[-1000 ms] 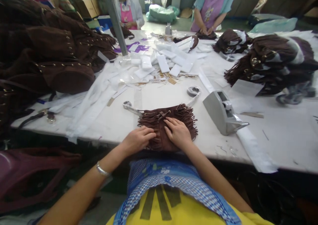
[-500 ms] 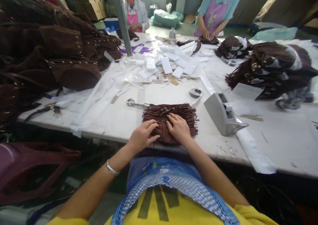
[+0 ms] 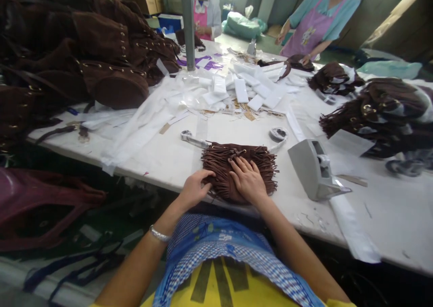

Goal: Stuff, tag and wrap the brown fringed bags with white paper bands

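A dark brown fringed bag (image 3: 225, 174) lies flat at the table's front edge, its drawstring and a metal eyelet at the top. My right hand (image 3: 248, 179) rests on its front with fingers stretched out over the fringe. At the bag's left side, my left hand (image 3: 198, 186) is closed, thumb and fingers pinching fringe strands at the edge. A plastic-wrapped strap end (image 3: 192, 138) sticks out at the bag's upper left. Another wrapped, coiled strap (image 3: 278, 134) lies at its upper right.
A grey tape dispenser (image 3: 309, 169) stands right of the bag. Brown bags (image 3: 104, 76) are heaped at left, fringed bags (image 3: 385, 113) at right. White packets (image 3: 241, 91) and plastic film (image 3: 135, 131) cover the table's middle. A post (image 3: 188, 31) rises there. Two people work across the table.
My left hand has drawn in from the fringe to a pinch at the bag's left edge. My right hand stays flat on the bag. The view has shifted; a co-worker's hands have moved apart.
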Tool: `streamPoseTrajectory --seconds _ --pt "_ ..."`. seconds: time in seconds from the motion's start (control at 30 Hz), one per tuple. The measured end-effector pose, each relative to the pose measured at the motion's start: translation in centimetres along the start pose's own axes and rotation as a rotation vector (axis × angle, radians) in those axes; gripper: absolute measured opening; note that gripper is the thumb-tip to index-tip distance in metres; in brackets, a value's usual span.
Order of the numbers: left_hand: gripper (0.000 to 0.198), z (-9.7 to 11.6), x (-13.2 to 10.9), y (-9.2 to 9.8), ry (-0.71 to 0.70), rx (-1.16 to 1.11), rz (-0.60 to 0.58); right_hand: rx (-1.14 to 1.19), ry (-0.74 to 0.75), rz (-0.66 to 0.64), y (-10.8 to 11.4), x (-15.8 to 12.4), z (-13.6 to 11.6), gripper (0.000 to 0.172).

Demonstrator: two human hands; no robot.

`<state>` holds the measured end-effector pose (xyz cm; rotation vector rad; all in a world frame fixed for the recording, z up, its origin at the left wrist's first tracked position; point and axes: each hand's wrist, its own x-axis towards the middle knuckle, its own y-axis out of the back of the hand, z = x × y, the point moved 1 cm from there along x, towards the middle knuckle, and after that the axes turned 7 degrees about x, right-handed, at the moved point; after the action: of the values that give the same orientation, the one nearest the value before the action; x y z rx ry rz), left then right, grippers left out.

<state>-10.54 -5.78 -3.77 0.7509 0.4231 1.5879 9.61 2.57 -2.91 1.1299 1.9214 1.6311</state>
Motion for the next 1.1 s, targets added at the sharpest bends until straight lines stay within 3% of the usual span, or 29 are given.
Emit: streamPoseTrajectory --seconds 0.17,0.3,0.43,0.5,0.6,0.73,0.8,0.93,1.1 --pt "0.02 0.1 -2.1 -0.4 -0.026 0.023 0.039 -0.035 -0.138 0.028 -0.5 0.6 0.0 0.046" --pt "0.018 0.4 -2.9 0.0 0.017 0.024 0.054 -0.052 -0.141 0.007 -0.6 0.7 -0.1 0.047" --pt "0.017 0.1 -1.0 1.8 0.267 -0.043 0.008 -0.044 -0.114 0.014 -0.4 0.6 -0.1 0.046" --pt "0.032 0.0 0.5 2.5 0.358 -0.044 -0.037 -0.034 -0.113 0.018 -0.4 0.5 -0.1 0.046" --pt "0.046 0.3 2.7 2.4 0.353 -0.017 -0.1 -0.01 -0.117 0.028 -0.3 0.5 -0.2 0.046" --pt "0.035 1.7 3.6 1.2 0.348 -0.073 -0.171 0.031 -0.124 0.054 -0.2 0.5 -0.1 0.046" --pt "0.041 2.6 3.3 0.5 0.39 -0.22 -0.178 0.048 -0.129 0.059 -0.1 0.5 0.0 0.045" --pt "0.047 4.0 1.9 -0.7 0.549 -0.642 -0.035 0.084 -0.149 0.077 0.1 0.4 0.1 0.045" --pt "0.031 3.7 -0.7 -1.7 0.682 -0.59 0.265 0.132 -0.167 0.116 0.1 0.3 0.2 0.047"
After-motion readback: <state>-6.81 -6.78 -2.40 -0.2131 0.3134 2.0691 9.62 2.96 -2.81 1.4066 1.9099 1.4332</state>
